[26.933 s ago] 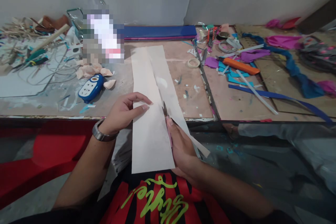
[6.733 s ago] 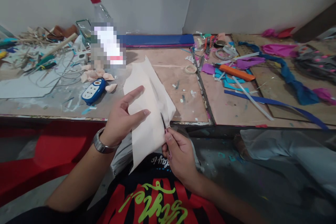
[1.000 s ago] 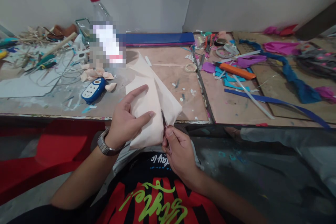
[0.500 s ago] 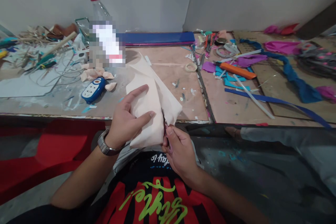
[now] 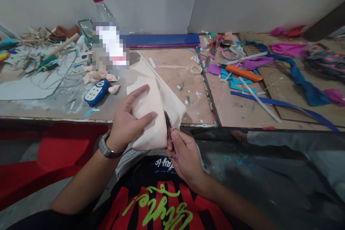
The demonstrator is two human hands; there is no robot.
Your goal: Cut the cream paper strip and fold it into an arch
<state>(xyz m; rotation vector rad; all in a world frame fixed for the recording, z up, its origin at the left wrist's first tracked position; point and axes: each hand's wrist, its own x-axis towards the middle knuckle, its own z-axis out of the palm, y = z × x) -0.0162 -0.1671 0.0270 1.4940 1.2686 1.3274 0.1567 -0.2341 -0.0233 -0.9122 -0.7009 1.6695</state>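
Your left hand (image 5: 125, 125) is covering part of the paper (image 5: 147, 97), and its lower fingers are hiding beneath the sheet, so the view is not showing whether they are pinching it. The thumb and forefinger are lying apart on the upper face. Your right fingers (image 5: 180, 143) are clamping the pink handles of the scissors (image 5: 170, 131), partly hiding the loops. The blades are pointing away from those fingers along a split in the paper; their tips are proving hard to make out.

The paper is lying directly under your left thumb and forefinger, bending down toward your lap nearby and reaching beyond both hands over the tabletop (image 5: 199, 113). One part is flaring out just beyond your right fingers.

Left of your left fingers, the socket (image 5: 95, 92) is sitting near; beyond it, pixels are blurring the bottle's (image 5: 104, 10) lower part. Beyond your right fingers, the tape (image 5: 191, 69) is lying flat. Far right of them, the frame's edge is cutting off a dark bundle (image 5: 327, 59).
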